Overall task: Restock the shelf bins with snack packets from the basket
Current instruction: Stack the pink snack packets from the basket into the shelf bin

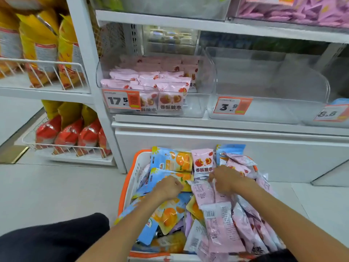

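currently both hands work in the basket [132,178] on the floor below the shelf bins. left hand [167,187] curls its fingers onto a blue-orange packet [171,161]; right hand [225,178] pinches pink packets [203,193] – exact finger spread unclear. packets look light, soft, slippery film – best gripped at a sealed edge. pink bin [204,103] is half full.

Pretty clearly a small shop, snack aisle. White shelving [217,28] holds clear plastic bins [205,103] with orange price tags [120,100] clipped on front, wire racks [47,74] full of yellow chip bags [40,48], and an orange shopping basket [125,188] of packets sitting on the tiled floor [56,190].
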Tool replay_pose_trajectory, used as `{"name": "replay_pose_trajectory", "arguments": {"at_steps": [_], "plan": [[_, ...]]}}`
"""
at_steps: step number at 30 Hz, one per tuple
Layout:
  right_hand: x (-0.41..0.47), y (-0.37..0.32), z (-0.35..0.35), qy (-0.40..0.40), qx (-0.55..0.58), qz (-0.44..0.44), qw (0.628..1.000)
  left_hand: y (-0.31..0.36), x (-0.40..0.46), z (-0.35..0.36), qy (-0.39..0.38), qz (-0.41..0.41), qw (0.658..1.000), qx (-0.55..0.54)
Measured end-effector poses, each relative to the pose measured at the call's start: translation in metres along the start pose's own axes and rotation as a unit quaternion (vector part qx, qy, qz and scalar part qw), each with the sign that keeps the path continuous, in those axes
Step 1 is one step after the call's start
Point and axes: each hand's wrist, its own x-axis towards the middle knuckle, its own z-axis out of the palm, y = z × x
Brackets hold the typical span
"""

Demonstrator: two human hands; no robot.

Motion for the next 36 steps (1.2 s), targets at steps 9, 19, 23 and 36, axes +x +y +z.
{"name": "replay_pose_trajectory", "arguments": {"at_steps": [9, 19, 23, 36], "plan": [[-0.015, 0.084, -0.004, 0.225, 0.189, 0.189, 0.937, 0.041, 0.024, 0.085, 0.097, -0.095, 0.942, -0.306], [-0.048, 0.071, 0.022, -0.093, 0.473, 0.322, 0.815, 0.051, -0.029, 0.105, -0.019, 0.193, 0.961, 0.198], [-0.037, 0.049, 0.019, -0.119, 0.506, 0.31, 0.796, 0.047, -0.016, 0.102, 0.034, 0.178, 0.966, 0.181], [0.014, -0.022, 0.023, -0.045, 0.336, 0.291, 0.894, 0.004, 0.005, 0.016, -0.064, 0.142, 0.972, 0.178]]}}
